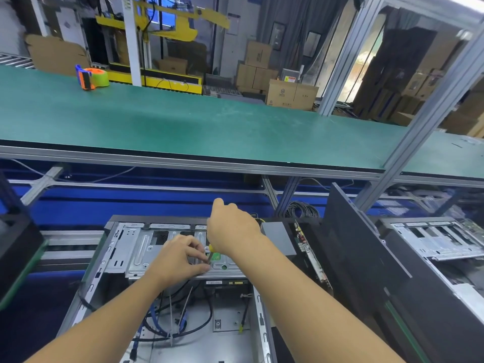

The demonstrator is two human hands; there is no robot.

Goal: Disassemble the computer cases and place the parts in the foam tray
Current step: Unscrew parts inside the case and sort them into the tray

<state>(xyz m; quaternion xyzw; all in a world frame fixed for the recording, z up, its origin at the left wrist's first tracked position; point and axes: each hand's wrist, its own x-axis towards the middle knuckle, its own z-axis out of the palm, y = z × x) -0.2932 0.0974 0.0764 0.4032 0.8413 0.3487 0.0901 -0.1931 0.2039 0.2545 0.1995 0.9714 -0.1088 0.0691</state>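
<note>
Computer case (230, 305): open, lying on the blue bench (146, 208), near edge; drive cage (141, 250) at its far end
Right hand (233, 231): grips the yellow-handled screwdriver (208, 254), tip down on the cage
Left hand (178, 260): pinches the screwdriver's shaft

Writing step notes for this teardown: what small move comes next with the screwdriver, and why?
Probably turn the screwdriver to back a screw out: the right hand grips its handle from above, the left hand pinches the shaft near the tip, against the metal bracket in the open case. The screw itself is hidden.
</note>
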